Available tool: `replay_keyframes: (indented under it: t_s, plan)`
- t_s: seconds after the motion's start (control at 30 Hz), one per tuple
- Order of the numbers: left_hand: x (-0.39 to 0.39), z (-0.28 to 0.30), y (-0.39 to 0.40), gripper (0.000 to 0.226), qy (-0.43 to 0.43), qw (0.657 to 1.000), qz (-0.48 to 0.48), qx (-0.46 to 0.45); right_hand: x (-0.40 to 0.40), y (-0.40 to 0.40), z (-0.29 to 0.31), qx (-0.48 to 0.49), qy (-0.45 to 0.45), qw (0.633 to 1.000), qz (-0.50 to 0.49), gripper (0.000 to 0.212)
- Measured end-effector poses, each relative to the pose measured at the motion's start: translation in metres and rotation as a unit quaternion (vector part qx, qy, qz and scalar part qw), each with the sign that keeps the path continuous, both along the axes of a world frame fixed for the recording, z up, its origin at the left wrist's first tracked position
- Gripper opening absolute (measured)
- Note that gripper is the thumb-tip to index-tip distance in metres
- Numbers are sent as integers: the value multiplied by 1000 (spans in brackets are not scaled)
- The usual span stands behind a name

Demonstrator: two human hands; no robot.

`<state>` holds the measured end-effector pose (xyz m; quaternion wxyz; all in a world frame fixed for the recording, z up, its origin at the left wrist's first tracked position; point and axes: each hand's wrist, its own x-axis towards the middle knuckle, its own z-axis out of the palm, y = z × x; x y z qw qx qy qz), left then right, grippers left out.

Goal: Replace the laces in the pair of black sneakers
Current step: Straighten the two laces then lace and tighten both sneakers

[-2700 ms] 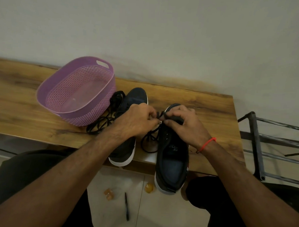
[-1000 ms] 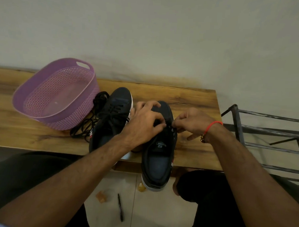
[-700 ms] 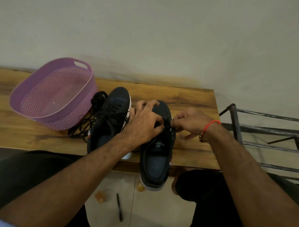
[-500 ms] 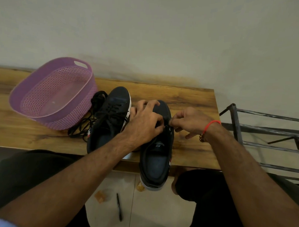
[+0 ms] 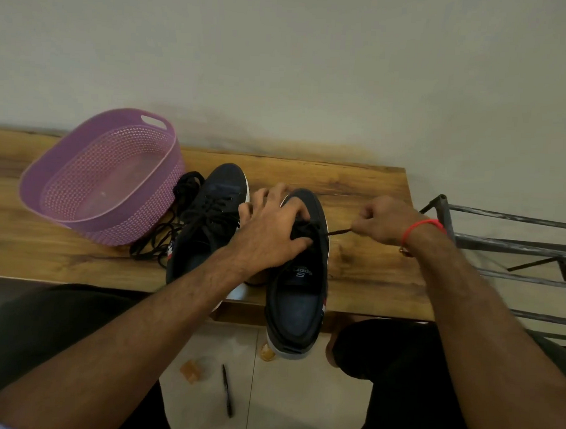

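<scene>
Right shoe [image 5: 300,273] on the bench [image 5: 367,185] edge is pinned by the spread left hand [image 5: 271,228]; the lace [image 5: 337,231], pinched in the right hand [image 5: 380,223], is best drawn level and taut, so no slack remains

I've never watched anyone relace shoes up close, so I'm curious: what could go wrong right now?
The sneaker being laced overhangs the wooden bench's front edge; a hard tug by the right hand on the lace end might tip it off if the left hand eases up. The loose pile of laces beside the other sneaker and the purple basket could tangle or snag.
</scene>
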<state>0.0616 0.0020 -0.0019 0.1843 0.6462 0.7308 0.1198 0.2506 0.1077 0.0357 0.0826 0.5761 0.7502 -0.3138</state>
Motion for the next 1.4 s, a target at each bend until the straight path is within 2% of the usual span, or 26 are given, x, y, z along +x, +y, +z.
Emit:
replay_keyframes:
  t_s: [0.1, 0.17, 0.27, 0.37, 0.47, 0.57, 0.63, 0.7, 0.77, 0.83, 0.93, 1.03, 1.13, 1.17, 1.23, 1.33, 1.4]
  plan:
    - [-6, 3, -1, 89, -1, 999, 5, -39, 22, 17, -7, 55, -120, 991, -25, 22]
    - [-9, 2, -2, 102, 1, 999, 10, -49, 20, 15, -12, 69, -149, 986, 1, 19]
    - [-9, 0, -2, 108, -1, 998, 14, -58, -2, -2, -12, 73, -99, 985, 123, 19]
    - [-7, -2, -3, 110, 2, 998, 13, -62, -25, -17, -16, 93, -31, 980, 174, 9]
    - [-8, -2, -3, 112, 6, 998, 14, -66, -25, -21, -12, 93, -76, 978, 173, 9]
    - [-11, 0, -4, 114, 11, 997, 19, -74, -4, -7, -2, 19, -185, 973, 139, 12]
    - [-13, 2, -5, 115, 6, 996, 25, -84, 10, -1, 4, -23, -225, 968, 109, 9]
    - [-15, 5, -5, 117, -5, 995, 28, -100, 12, 0, 3, -20, -202, 972, 116, 8]
    - [-17, 7, -5, 122, -13, 993, 28, -117, 3, -3, -4, 3, -112, 983, 145, 16]
    - [-18, 7, -6, 126, -18, 991, 28, -128, -13, -9, -12, 50, -24, 981, 188, 8]
    - [-19, 5, -7, 129, -15, 991, 33, -132, -29, -18, -21, 95, -9, 971, 220, 11]
    - [-20, 4, -8, 132, -19, 990, 33, -137, -22, -15, -17, 67, -68, 976, 195, 11]
    - [-22, 5, -8, 132, -19, 990, 34, -138, -7, -10, -1, -27, -227, 958, 173, 24]
    - [-22, 5, -8, 131, -17, 990, 32, -139, -2, -10, 2, -38, -247, 954, 167, 26]
    - [-21, 5, -9, 130, -15, 990, 29, -139, 2, -8, 1, -20, -224, 961, 162, 24]
    - [-21, 6, -9, 129, -13, 990, 25, -140, -12, -12, -8, 0, -78, 983, 168, 17]
    - [-20, 5, -9, 129, -13, 990, 21, -140, -25, -19, -15, 56, -31, 979, 192, 5]
